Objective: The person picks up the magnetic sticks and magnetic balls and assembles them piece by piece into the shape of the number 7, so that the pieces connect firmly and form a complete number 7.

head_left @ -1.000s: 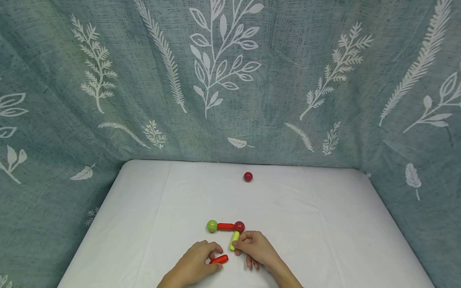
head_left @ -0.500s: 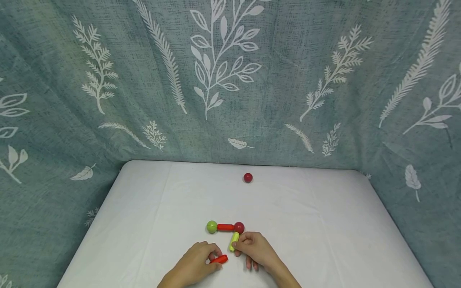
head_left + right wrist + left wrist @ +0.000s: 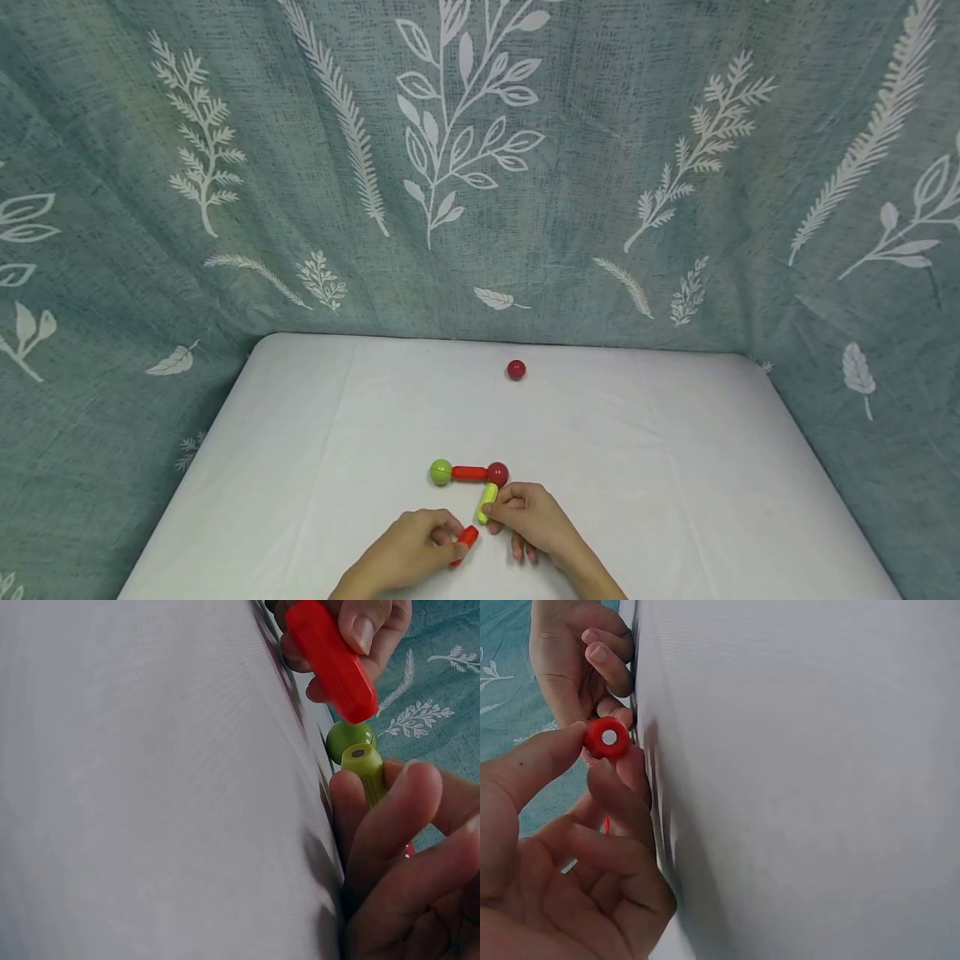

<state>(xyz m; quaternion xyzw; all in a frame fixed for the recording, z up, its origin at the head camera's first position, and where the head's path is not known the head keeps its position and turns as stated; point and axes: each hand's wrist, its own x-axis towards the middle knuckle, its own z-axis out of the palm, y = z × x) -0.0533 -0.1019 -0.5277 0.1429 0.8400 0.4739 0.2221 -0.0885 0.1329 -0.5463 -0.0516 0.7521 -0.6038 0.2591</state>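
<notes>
My left hand (image 3: 414,547) pinches a red magnetic rod (image 3: 468,536) between thumb and fingers. In the left wrist view, the round end of that red rod (image 3: 609,738) faces the camera, with a pale disc at its centre. My right hand (image 3: 536,518) pinches a yellow-green magnetic rod (image 3: 487,503), whose far end meets a dark red ball (image 3: 497,474). From that ball a second red rod (image 3: 469,473) runs left to a green ball (image 3: 441,472). In the right wrist view, the free end of the yellow-green rod (image 3: 363,761) shows a dark disc, close to the held red rod (image 3: 334,661) but apart.
Another dark red ball (image 3: 516,370) lies alone near the back edge of the white-covered table (image 3: 637,450). Behind and at the sides hangs a green leaf-patterned cloth (image 3: 570,192).
The red rod in my left hand has turned steeper, and its upper end has shifted slightly right and up. My right hand and the joined pieces have stayed nearly still.
</notes>
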